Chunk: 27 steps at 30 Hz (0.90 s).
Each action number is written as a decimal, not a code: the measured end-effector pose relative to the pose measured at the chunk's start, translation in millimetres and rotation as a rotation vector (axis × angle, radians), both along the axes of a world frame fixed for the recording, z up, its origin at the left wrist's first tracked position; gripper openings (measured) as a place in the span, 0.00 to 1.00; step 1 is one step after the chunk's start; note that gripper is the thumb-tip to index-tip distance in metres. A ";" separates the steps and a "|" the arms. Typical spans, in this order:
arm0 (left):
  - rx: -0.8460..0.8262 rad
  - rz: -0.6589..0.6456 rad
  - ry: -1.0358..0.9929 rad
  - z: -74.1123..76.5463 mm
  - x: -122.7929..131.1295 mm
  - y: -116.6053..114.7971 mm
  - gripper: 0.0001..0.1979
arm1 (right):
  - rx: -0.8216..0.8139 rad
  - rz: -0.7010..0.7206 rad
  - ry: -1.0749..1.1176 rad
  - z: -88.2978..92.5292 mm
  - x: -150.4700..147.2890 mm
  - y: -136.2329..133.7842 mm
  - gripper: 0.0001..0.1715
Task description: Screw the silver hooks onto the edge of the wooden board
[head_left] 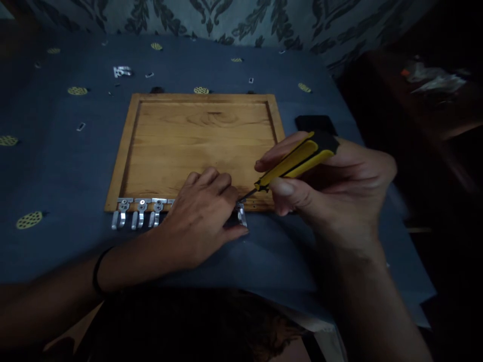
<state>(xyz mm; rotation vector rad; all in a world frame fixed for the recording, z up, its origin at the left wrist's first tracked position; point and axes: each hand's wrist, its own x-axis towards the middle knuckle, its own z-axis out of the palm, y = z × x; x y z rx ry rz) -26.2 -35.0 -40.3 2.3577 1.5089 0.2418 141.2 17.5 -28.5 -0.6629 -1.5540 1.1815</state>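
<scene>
A rimmed wooden board (204,146) lies on the table, with several silver metal hooks (121,213) along its near edge. My right hand (343,191) grips a yellow and black screwdriver (292,161), tilted down to the left. Its tip meets the board's near edge at the rightmost metal hook (242,216). Across that edge lies my left hand (202,216), its fingers curled and its thumb beside the same hook, holding it against the board. The hand covers the middle of the row of hooks, and the screw under the tip is hidden.
Loose silver hooks (123,71) lie on the blue patterned tablecloth (56,176) beyond the board. A dark flat object (315,124) rests right of the board. Farther right, a crumpled clear plastic bag (433,80) sits on a dark surface. A patterned wall (241,22) stands behind.
</scene>
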 end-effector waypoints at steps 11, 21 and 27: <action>0.001 0.002 -0.011 1.2 -0.2 0.2 0.19 | 0.057 -0.193 0.031 -6.1 1.2 -0.9 0.06; -0.003 0.005 0.006 -0.2 -0.3 0.8 0.19 | 0.013 -0.116 0.053 -8.1 -1.7 1.5 0.11; 0.024 0.008 0.007 -2.1 -0.3 0.8 0.18 | 0.000 -0.116 0.012 -6.8 -3.0 1.2 0.12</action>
